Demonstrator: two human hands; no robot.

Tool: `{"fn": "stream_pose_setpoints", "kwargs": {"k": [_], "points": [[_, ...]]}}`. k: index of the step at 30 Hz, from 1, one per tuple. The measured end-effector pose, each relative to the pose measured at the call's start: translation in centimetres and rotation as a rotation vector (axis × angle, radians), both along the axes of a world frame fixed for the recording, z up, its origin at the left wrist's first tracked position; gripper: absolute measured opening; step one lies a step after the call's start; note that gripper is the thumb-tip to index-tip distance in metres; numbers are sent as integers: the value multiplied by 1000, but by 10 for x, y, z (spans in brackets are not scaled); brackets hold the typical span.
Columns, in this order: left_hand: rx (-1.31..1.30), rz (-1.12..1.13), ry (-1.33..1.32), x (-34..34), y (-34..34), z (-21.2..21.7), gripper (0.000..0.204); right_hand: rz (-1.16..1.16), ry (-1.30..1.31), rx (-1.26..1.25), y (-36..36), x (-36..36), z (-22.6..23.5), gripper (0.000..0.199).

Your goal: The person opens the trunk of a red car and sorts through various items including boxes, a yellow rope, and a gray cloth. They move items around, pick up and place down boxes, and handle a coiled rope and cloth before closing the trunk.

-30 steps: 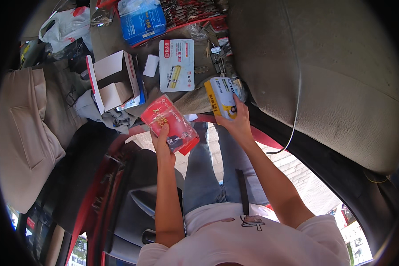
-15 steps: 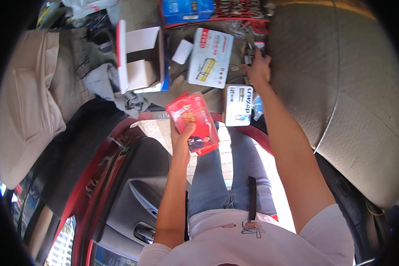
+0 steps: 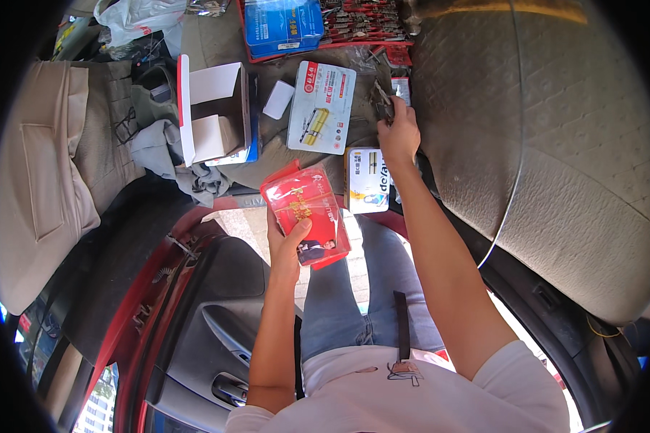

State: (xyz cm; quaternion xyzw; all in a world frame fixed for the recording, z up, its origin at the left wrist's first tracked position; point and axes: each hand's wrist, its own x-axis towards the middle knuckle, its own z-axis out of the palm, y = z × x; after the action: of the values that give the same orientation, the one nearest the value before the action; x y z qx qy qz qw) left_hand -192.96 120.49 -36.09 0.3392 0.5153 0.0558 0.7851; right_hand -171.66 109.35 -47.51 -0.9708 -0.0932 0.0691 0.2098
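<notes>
My left hand grips a red flat box wrapped in clear plastic, thumb on top; more red packaging shows behind it. Over the car seat, my right hand has its fingers closed at a small dark grey metal piece, whose exact kind I cannot make out. Just beyond those fingers lies a small red and white packet. Partly behind my right wrist is a white tin box with a yellow edge. A larger white tin box with a yellow lock cylinder pictured on it lies to its left.
An open white and red carton stands on the seat at left, near a small white box and a grey cloth. Blue boxes and a red tray of metal pieces lie at the far side. The seat back rises at right.
The view has shifted slightly, so the seat items appear further left and lower. The metal piece by my right hand now stands more upright between the fingers. My left hand still holds the red box.
</notes>
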Motion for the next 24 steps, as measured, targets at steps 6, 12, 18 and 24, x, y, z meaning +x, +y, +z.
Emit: {"fn": "stream_pose_setpoints", "kwargs": {"k": [6, 12, 18, 24], "points": [[-136, 77, -35, -27, 8, 4, 59, -403, 959, 1323, -19, 2, 60, 45], [-172, 134, -68, -57, 17, 33, 53, -284, 1541, 1479, 29, -31, 159, 41], [-115, 244, -146, -87, 37, 46, 48, -272, 1582, 1344, 111, -54, 177, 38], [-93, 270, -141, -108, 50, 43, 49, -30, 1342, 1022, 152, -69, 165, 36]]}}
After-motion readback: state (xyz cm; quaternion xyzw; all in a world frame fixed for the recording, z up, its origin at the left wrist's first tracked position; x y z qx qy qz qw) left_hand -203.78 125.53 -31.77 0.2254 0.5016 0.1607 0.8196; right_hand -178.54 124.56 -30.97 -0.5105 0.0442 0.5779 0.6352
